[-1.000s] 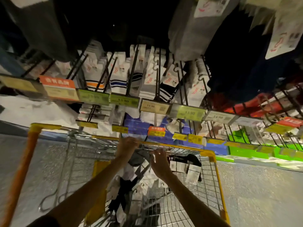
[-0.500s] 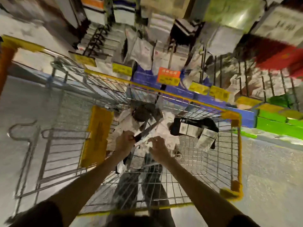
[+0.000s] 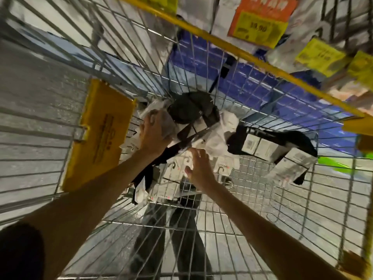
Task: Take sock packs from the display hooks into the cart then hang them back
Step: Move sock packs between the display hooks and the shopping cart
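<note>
I look straight down into the wire cart (image 3: 228, 47), and the pile of sock packs (image 3: 216, 136) lies on its floor at the middle of my view, pushed toward the far wall at 12 o'clock. My left hand (image 3: 151, 136) is deep in the pile, and its fingers (image 3: 149, 118) are curled over a grey pack (image 3: 166, 126) in clear wrapping, gripping it from the 9 o'clock side. A dark bundle (image 3: 191, 108) sits just beyond that pack, touching it. My right hand (image 3: 199, 166) is at 5 o'clock from the left one, with the fingers spread and only loosely bent, closed on nothing; its fingertips (image 3: 194, 153) reach over the white packs (image 3: 177, 164) with hook cards, but the blur stops me telling whether they touch. At 3 o'clock from the pile lie black packs with white labels (image 3: 262, 146), one of them hanging over toward 4 o'clock. A yellow flap (image 3: 101, 134) leans on the cart wall at 9 o'clock. Above the rim, at 1 o'clock, hang an orange price tag (image 3: 260, 21) and yellow tags (image 3: 321, 55). At 6 o'clock, legs in dark trousers (image 3: 181, 229) show through the wire.
</note>
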A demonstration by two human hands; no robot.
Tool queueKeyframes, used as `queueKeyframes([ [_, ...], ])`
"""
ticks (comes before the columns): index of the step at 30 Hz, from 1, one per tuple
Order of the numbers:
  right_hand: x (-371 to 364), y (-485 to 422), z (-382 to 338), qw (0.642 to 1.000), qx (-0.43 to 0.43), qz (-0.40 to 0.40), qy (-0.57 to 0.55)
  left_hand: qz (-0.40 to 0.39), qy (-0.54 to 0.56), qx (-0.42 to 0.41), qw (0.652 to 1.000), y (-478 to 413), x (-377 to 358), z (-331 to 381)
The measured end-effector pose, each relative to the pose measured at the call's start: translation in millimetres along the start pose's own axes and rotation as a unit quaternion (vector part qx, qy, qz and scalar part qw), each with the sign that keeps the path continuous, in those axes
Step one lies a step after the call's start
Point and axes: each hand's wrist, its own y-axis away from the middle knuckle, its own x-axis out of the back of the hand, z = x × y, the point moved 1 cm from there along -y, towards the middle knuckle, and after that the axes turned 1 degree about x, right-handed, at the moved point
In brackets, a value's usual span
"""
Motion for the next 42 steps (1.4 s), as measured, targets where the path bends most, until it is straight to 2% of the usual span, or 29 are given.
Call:
queueKeyframes([
  [3, -2.5, -3.9, -5.0, 1.0, -0.002, 0.005, -0.014, 0.011, 0.045, 0.003, 0.999, -1.3, 3.8, 9.0],
  [6, -3.8, 0.2, -10.5, 0.999, 0.014, 0.024, -0.033, 0.052, 0.058, -0.044, 0.996, 20.6, 20.5, 15.4],
  [9, -2.6, 8.3, -15.5, 0.992, -0.001, 0.049, -0.112, 0.05, 0.039, -0.07, 0.996, 58.7, 30.2, 11.0],
  [11, -0.2, 13.7, -19.0, 0.976, -0.064, 0.046, -0.202, 0.042, 0.028, -0.06, 0.997, 88.0, 32.7, 13.5],
  [13, 3.9, 16.1, -27.0, 0.928, -0.144, 0.006, -0.344, 0.041, 0.019, -0.07, 0.997, 115.0, 33.4, 18.9],
  [15, 9.5, 16.1, -34.9, 0.823, -0.239, -0.05, -0.512, 0.036, 0.014, -0.094, 0.995, 134.9, 34.9, 22.0],
  [16, 13.2, 15.4, -37.3, 0.773, -0.26, -0.065, -0.575, 0.033, 0.005, -0.123, 0.992, 143.8, 36.0, 24.0],
  [18, 17.1, 14.5, -38.8, 0.714, -0.249, -0.092, -0.648, 0.025, -0.014, -0.223, 0.974, 159.5, 34.9, 24.6],
  [20, 17.1, 14.7, -38.7, 0.693, -0.215, -0.11, -0.68, -0.011, -0.016, -0.297, 0.955, 172.5, 34.6, 25.9],
  [23, 24.4, 10.9, -27.4, 0.689, -0.163, -0.092, -0.7, -0.041, -0.013, -0.338, 0.94, 178.7, 36.7, 24.0],
  [25, 37.0, 9.2, -16.8, 0.694, -0.133, -0.082, -0.703, 0.014, 0.07, -0.297, 0.952, 175.8, 40.9, 23.8],
  [27, 49.6, 12.9, -4.1, 0.702, -0.116, -0.083, -0.697, 0.076, 0.193, -0.127, 0.97, 165.7, 50.5, 29.0],
  [28, 54.3, 16.4, 0.5, 0.71, -0.111, -0.094, -0.689, 0.073, 0.28, -0.015, 0.957, 154.4, 51.9, 29.0],
  [29, 57.5, 19.2, 3.4, 0.722, -0.103, -0.114, -0.674, 0.037, 0.366, 0.092, 0.925, 139.8, 50.9, 25.5],
  [30, 59.1, 23.4, 3.9, 0.732, -0.089, -0.138, -0.661, -0.03, 0.435, 0.155, 0.887, 122.5, 45.6, 16.6],
  [31, 58.3, 27.9, 3.2, 0.743, -0.073, -0.163, -0.645, -0.123, 0.467, 0.164, 0.86, 108.2, 42.1, 9.8],
  [33, 54.8, 37.1, -3.1, 0.764, -0.054, -0.182, -0.617, -0.284, 0.461, 0.123, 0.832, 89.7, 23.4, -3.3],
  [35, 51.1, 44.7, -12.2, 0.77, -0.028, -0.187, -0.609, -0.359, 0.414, 0.117, 0.828, 99.3, 29.2, 10.9],
  [37, 48.2, 47.3, -17.6, 0.767, -0.044, -0.168, -0.617, -0.391, 0.431, 0.118, 0.805, 110.8, 35.7, 28.3],
  [38, 45.6, 46.3, -16.8, 0.746, -0.071, -0.17, -0.64, -0.39, 0.445, 0.112, 0.799, 114.6, 34.7, 32.1],
  [40, 42.1, 45.0, -15.4, 0.693, -0.098, -0.181, -0.691, -0.382, 0.428, 0.089, 0.815, 121.6, 38.4, 36.3],
  [42, 40.7, 44.6, -15.1, 0.692, -0.107, -0.172, -0.693, -0.357, 0.386, 0.09, 0.846, 125.4, 36.4, 34.1],
])
